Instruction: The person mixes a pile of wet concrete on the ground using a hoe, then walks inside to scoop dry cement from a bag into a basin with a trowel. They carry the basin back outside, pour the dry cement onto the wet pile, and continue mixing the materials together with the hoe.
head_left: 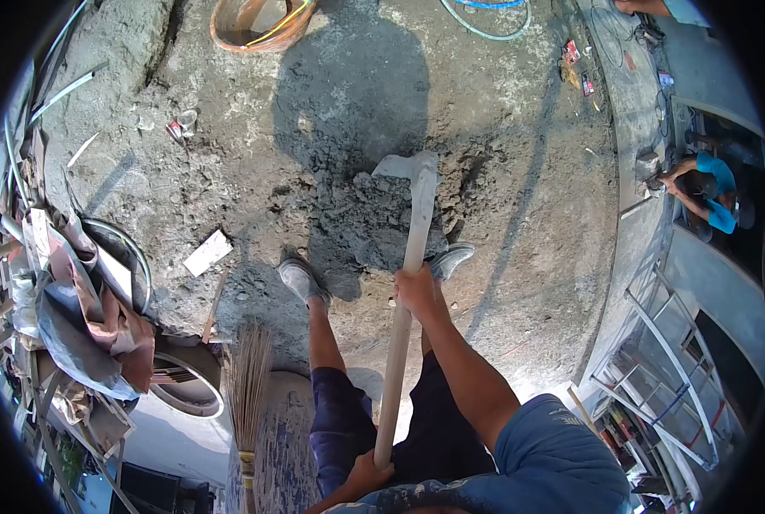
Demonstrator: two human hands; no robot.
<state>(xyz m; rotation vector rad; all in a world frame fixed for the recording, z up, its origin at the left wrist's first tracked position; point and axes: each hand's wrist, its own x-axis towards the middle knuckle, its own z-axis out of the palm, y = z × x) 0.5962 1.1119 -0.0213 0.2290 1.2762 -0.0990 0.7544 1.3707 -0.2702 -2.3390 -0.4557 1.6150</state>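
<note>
A long-handled hoe (394, 360) runs from near my waist up to a pile of wet grey mortar (361, 218) on the ground. Its mud-coated blade (391, 167) rests at the far side of the pile and points left. My right hand (415, 293) is wrapped round the middle of the shaft. Lower down, close to my body, my left hand (370, 471) grips the handle's end. My feet, in grey mud-covered shoes, stand at either side of the pile's near edge.
A round basin (262, 38) and a hose (494, 36) lie ahead. Scrap and sheeting (91, 317) are heaped at left, beside a stick broom (247, 394). To the right, a person in a blue shirt (717, 193) crouches at a doorway, and a metal ladder (669, 368) stands nearby.
</note>
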